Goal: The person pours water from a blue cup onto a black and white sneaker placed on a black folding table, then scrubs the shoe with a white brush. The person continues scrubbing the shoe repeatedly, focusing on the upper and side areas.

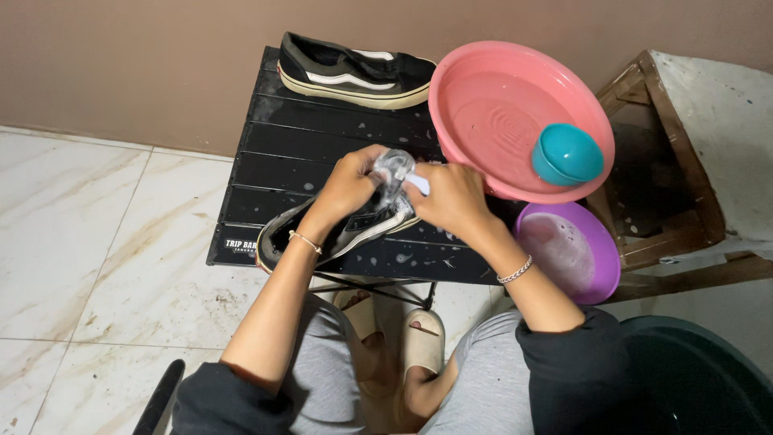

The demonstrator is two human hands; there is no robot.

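Hands meet over a soapy black canvas sneaker (354, 229) at the front edge of the black slatted table (322, 145): my left hand (348, 184) grips it, my right hand (451, 195) holds a white brush (416, 183) closed against it. Scrubbing looks midway; the matching black sneaker (354, 71) at the back edge looks dry, untouched.

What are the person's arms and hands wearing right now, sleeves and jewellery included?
Both forearms are bare, with dark sleeves pushed up past the elbows. The left hand has a thin bracelet of small pale beads at the wrist. The right hand has a silver-coloured chain bracelet at the wrist. No gloves; I can't make out any rings.
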